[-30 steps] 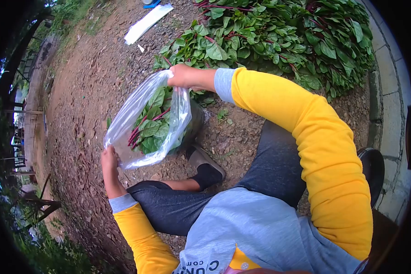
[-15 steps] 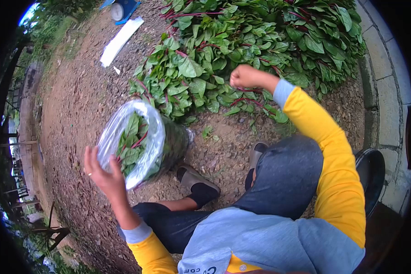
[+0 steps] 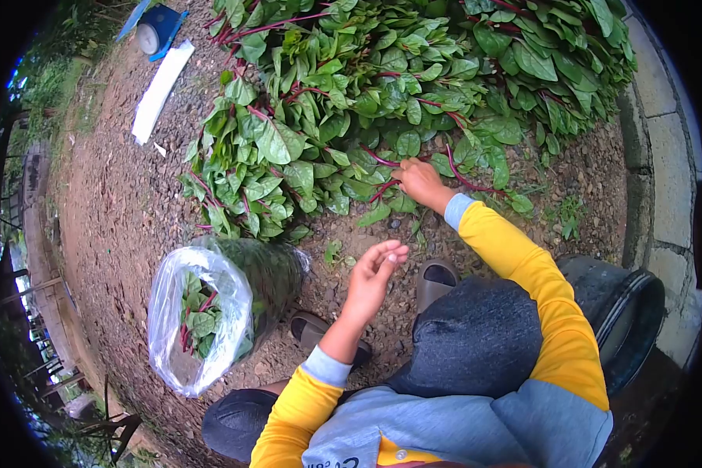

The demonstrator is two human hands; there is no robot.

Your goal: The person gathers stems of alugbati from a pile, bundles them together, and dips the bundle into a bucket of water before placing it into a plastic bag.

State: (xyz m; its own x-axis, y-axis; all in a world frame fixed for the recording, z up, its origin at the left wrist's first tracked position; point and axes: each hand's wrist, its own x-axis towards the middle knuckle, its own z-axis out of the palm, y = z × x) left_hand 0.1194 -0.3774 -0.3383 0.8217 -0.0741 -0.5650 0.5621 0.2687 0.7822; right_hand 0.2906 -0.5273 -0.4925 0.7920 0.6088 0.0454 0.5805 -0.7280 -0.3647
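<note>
My right hand (image 3: 424,184) is closed at the near edge of a heap of Malabar spinach (image 3: 366,101), its fingers pinching a red stem (image 3: 382,189). Green leaves and other red stems lie round it. Over the ground near my feet, my left hand (image 3: 370,282) is raised with its fingers slightly bent and nothing in it. To the left, a clear plastic bag (image 3: 246,300) lies on its side with its mouth spread toward me. Leafy spinach sprigs (image 3: 201,320) show inside it. No hand touches the bag.
A blue weighing scale (image 3: 162,31) stands at the top left, with a white strip (image 3: 162,90) on the soil below it. A dark bucket (image 3: 628,320) sits by my right side. Concrete edging (image 3: 667,156) runs along the right. My sandalled feet (image 3: 437,282) are close in front.
My left hand has left the bag's mouth and moved right. My right hand has come down onto the stems at the heap's edge. The camera view has shifted.
</note>
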